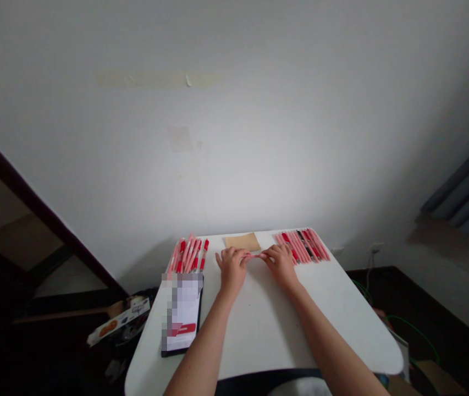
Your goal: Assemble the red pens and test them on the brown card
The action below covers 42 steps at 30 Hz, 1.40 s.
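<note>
Between my two hands a pink pen (pixel 254 256) lies crosswise, just above or on the white table; I cannot tell which. My left hand (pixel 233 265) pinches its left end, and my right hand (pixel 279 262) pinches the right end. The fingers cover both ends of the pen. Beside my right hand lies a row of pink, red and black pens (pixel 305 246), set side by side. Left of my left hand is a looser bunch of pink and red pens (pixel 187 254). Behind my hands lies a tan piece of paper or card (pixel 243 242).
On the white table (pixel 267 324) a phone or tablet (pixel 182 319) with a lit, partly blurred screen lies at the left. A wall (pixel 234 181) rises behind the table. Green cables (pixel 415 330) and boxes are on the floor to the right; assorted items lie at the left.
</note>
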Motion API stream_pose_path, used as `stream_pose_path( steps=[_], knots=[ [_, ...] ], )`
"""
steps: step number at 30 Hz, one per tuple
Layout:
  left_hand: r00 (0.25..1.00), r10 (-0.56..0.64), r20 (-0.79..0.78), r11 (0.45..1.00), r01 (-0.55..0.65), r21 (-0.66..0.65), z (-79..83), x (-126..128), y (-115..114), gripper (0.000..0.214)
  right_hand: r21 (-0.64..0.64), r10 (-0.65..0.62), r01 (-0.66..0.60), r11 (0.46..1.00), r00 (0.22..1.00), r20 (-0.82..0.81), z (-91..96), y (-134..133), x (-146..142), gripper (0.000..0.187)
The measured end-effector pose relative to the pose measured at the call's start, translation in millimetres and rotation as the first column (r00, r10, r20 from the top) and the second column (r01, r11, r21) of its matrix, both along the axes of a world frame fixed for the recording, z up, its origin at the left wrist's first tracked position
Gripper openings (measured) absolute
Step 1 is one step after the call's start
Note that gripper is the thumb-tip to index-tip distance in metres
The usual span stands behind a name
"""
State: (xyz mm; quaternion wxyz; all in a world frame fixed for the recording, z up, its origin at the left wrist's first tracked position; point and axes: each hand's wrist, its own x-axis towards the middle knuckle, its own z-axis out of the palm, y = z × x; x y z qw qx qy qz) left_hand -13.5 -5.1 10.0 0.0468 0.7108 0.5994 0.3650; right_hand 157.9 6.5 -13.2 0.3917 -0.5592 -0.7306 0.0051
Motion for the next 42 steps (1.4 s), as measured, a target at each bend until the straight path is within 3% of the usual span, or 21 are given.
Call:
stream_pose_path(
  steps=[12,30,42],
  knots=[
    [0.999,0.036,-0.015,0.999,-0.036,-0.019,-0.7,-0.4,1.7,0.021,0.059,0.011,-0.009,0.998,0.999,-0.044,3.2,-1.4,-0.8,0.024],
    [1.0,-0.012,-0.003,1.0,0.012,0.025,0.2,-2.4,2.6,0.02,-0.022,0.028,-0.029,0.999,0.998,-0.059,3.8,-1.6,-0.5,0.034],
    [0.999,0.043,0.022,0.999,-0.043,-0.02,0.1,-1.7,2.3,0.017,0.032,0.007,-0.005,0.999,0.997,-0.073,4.3,-2.0,-0.1,0.017]
  ],
)
